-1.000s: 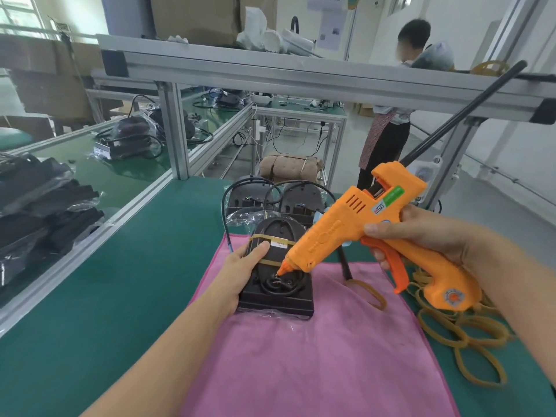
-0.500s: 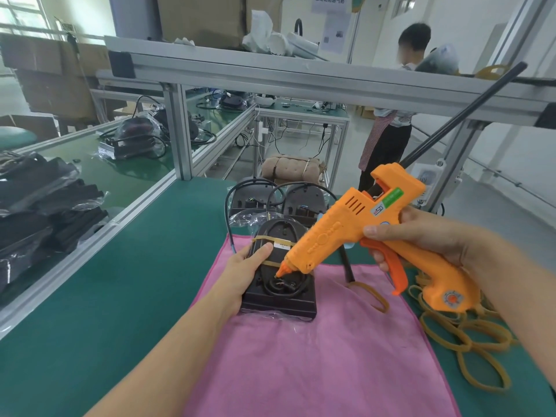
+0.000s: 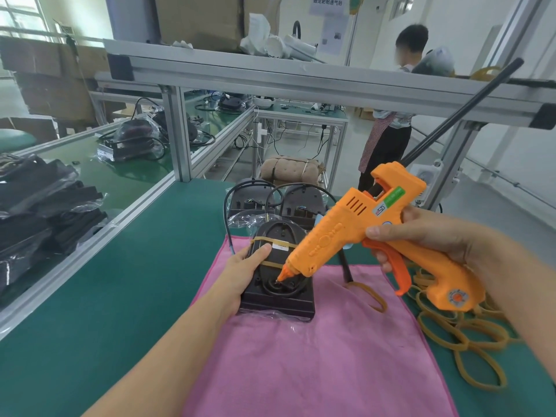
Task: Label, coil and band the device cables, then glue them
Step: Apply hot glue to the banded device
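A black device point(image 3: 278, 299) lies on a pink cloth point(image 3: 316, 356), with yellow rubber bands point(image 3: 272, 263) round it and a coiled black cable point(image 3: 284, 288) on its top. My left hand point(image 3: 240, 273) grips the device's left side, thumb on top. My right hand point(image 3: 421, 236) holds an orange glue gun point(image 3: 355, 236) by its handle, fingers by the trigger. The gun's nozzle tip point(image 3: 281, 276) touches the coiled cable.
Two more black devices point(image 3: 255, 203) with looping cables stand behind the cloth. Loose rubber bands point(image 3: 463, 335) lie on the green bench at the right. Bagged black parts point(image 3: 39, 212) pile up at the left beyond an aluminium rail. A person point(image 3: 388, 115) stands in the background.
The glue gun's tip has dropped slightly onto the coiled cable. My left hand keeps its hold on the device.
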Demonstrator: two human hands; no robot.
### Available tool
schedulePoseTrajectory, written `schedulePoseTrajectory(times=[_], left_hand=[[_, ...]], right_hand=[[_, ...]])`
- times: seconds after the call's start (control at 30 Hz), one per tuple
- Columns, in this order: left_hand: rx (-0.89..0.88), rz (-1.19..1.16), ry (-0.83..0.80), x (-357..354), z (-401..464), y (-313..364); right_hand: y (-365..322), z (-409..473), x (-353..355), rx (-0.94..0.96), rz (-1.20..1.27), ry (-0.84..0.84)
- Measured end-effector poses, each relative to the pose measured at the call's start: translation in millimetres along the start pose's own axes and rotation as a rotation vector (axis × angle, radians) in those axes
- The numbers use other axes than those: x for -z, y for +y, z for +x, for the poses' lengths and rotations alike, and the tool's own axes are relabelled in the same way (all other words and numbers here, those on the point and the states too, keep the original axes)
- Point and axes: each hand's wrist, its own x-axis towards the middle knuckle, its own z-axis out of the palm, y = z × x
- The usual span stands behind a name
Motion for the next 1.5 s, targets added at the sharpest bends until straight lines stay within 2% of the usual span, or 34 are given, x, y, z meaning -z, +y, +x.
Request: schedulePoseTrajectory(times=[0.27, 1.5], left_hand=[[-0.004, -0.009, 0.010, -0.8, -0.1, 0.2], [-0.005, -0.035, -0.009, -0.1, -1.9, -0.5]], right_hand=[[-0.1, 0.1, 0.1, -0.018, -0.020, -0.025], [3.1, 5.2, -1.6, -0.035, -0.014, 0.060]])
